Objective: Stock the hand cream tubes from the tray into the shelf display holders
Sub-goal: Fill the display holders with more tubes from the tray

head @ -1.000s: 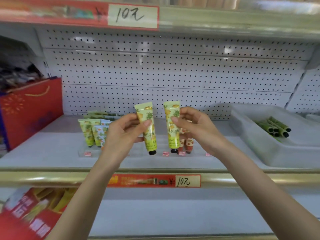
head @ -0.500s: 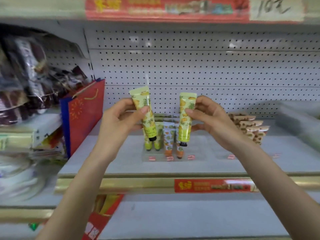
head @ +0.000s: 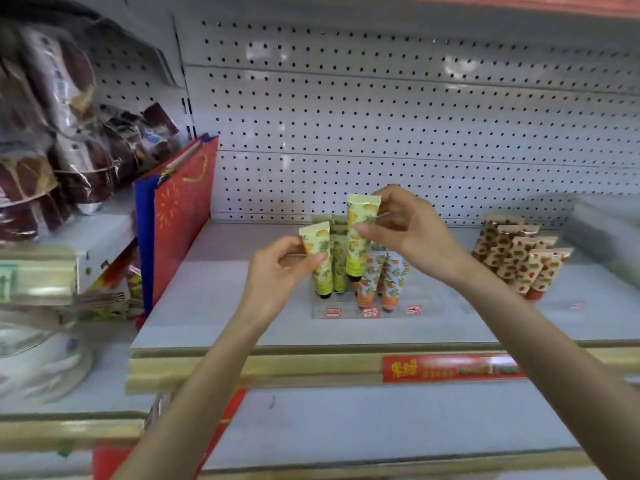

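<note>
Lowered since half a second ago: the left grip and its green pineapple-print tube, now at the front left of the clear display holder, black cap pointing down, just beside a standing green tube of the same print; impossible to tell whether the cap is seated in a slot; held higher, the right grip, pinching a second green tube upright between thumb and fingertips, cap down, over the middle of the holder; both grips narrow, each closed on the upper part of its own tube; in the same holder to the right, orange-print tubes, caps down; farther right on the grey shelf, strawberry-print tubes leaning back in rows; at the far right edge, a blurred pale tray, contents not discernible; left of the holder, a red gift bag standing upright; behind everything, white pegboard; along the shelf's front lip, a red price strip, lettering too blurred to read.
</note>
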### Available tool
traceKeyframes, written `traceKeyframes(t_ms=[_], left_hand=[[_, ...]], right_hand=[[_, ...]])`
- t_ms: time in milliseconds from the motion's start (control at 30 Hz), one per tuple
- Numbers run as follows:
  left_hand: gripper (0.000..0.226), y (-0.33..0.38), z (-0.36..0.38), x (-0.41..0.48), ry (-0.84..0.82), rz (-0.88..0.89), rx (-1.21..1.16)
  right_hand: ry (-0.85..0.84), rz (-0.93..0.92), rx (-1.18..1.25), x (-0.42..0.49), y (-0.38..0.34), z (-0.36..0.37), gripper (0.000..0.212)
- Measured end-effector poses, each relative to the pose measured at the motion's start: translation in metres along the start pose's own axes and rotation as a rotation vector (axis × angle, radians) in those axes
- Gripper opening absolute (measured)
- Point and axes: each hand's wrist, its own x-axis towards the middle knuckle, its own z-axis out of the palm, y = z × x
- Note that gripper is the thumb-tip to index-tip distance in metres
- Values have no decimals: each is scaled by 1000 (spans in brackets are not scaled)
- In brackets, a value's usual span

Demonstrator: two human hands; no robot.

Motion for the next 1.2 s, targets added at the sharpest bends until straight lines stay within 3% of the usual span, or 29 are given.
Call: traceKeyframes(t_ms=[133, 433, 833, 1200], left_hand=[[16, -15, 5, 3, -11, -45, 45], [17, -26, 10, 11, -35, -75, 151], [15, -27, 9, 9, -69, -85, 193], [19, -26, 9, 10, -83, -93, 202]], right_hand=[[-74, -7, -68, 9, 9, 2, 26], [-247, -19, -243, 23, 30, -3, 21], [-331, -64, -697, 33, 42, -5, 23], [-348, -39, -637, 35, 45, 0, 23]])
